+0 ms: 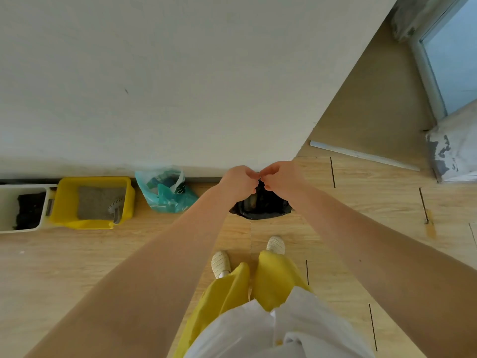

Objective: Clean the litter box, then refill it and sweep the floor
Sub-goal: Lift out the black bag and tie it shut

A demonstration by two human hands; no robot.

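Yellow litter box (67, 202) holds grey litter and scoop (115, 205); left hand (238, 180) and right hand (280, 178) pinch black bag (260, 206).

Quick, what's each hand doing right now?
Left hand: closed, pinching the top of the black plastic rubbish bag.
Right hand: closed, pinching the same bag's top.

The white bin (25, 210) runs off the left edge, its dark contents unclear. Both hands' curled fingers (251, 180) hide the top of the black bag (260, 205), and the items in the teal bag (165, 192) are too blurred to identify.
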